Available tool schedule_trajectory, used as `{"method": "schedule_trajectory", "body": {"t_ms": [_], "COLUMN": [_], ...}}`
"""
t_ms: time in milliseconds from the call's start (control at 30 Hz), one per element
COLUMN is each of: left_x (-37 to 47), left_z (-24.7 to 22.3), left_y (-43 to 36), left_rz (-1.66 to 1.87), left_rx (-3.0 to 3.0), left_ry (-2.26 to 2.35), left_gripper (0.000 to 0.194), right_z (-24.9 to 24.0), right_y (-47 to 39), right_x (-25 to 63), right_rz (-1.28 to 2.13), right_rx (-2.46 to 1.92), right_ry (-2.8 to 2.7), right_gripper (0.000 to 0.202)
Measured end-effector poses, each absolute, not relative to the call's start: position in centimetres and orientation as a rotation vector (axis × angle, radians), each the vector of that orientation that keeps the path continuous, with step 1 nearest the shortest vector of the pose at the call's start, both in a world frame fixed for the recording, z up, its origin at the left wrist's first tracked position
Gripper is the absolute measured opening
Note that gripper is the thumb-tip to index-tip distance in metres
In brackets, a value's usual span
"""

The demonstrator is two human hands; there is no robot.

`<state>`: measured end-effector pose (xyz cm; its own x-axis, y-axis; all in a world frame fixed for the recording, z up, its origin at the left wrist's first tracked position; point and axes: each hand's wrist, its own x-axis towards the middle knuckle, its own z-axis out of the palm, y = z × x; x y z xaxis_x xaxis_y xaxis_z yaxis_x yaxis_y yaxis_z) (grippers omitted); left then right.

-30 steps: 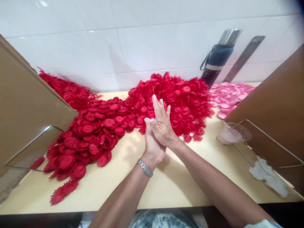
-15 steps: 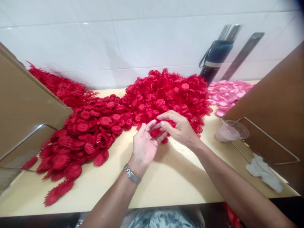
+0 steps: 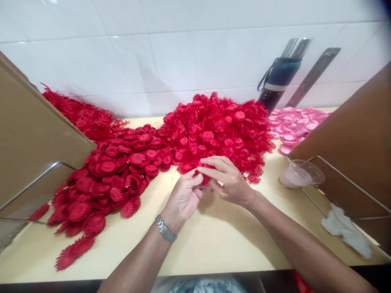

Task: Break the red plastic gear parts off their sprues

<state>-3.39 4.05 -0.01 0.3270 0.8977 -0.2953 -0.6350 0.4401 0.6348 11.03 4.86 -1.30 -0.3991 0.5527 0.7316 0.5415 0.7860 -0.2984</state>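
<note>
Between my two hands, in front of the large red pile, is a small red flower piece (image 3: pixel 205 178). My left hand (image 3: pixel 187 194), with a metal watch on the wrist, pinches it between thumb and fingers. From the right side my right hand (image 3: pixel 227 179) has its fingers bent round the same piece, partly covering it. Behind the hands rises a heap of frilly red flower pieces (image 3: pixel 216 126). To the left lies a heap of round, toothed red pieces (image 3: pixel 106 167).
Cardboard panels stand at the left (image 3: pixel 36 130) and right (image 3: pixel 351 150). A blue bottle (image 3: pixel 279 79) leans at the wall beside pink pieces (image 3: pixel 301 124). A plastic cup (image 3: pixel 295 175) and white tissue (image 3: pixel 346 230) lie at the right. Thin red strips (image 3: pixel 82 118) sit back left.
My left hand's fingers have closed from an open palm onto the red piece. My right hand has moved slightly down, and its fingers now meet the left ones. The view has shifted slightly.
</note>
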Motion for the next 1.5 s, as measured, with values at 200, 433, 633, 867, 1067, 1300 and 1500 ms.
{"method": "schedule_trajectory", "body": {"t_ms": [200,433,633,867,1067,1300,1500], "left_x": [-3.9,-3.1,-3.2,-3.9,-3.5,-3.4,-3.6], "left_z": [0.1,-0.5,-1.3,-1.4,-1.2,-1.0,-0.3], "left_y": [4.4,5.0,4.8,4.6,4.5,4.3,4.9], "left_rz": [1.111,1.101,1.125,1.065,1.069,1.141,1.122], "left_rx": [0.608,0.77,0.764,0.705,0.79,0.765,0.721], "left_ry": [0.831,0.871,0.886,0.817,0.923,1.052,1.034], "left_gripper": [0.013,0.013,0.015,0.014,0.018,0.024,0.027], "right_z": [-0.4,-0.5,-0.1,-0.1,-1.2,-1.7,-1.1], "right_y": [4.6,5.0,5.0,5.4,5.2,6.5,7.8], "right_x": [11.5,10.3,9.7,10.5,9.9,12.3,16.1], "right_rz": [0.536,0.714,1.18,0.999,0.529,0.06,-0.296], "right_rx": [-0.936,-1.102,-1.091,-0.972,-1.079,-1.402,-1.719], "right_ry": [-1.853,-1.765,-1.619,-1.725,-1.837,-1.694,-1.632], "right_gripper": [0.041,0.019,0.016,0.006,0.015,0.023,0.029]}}
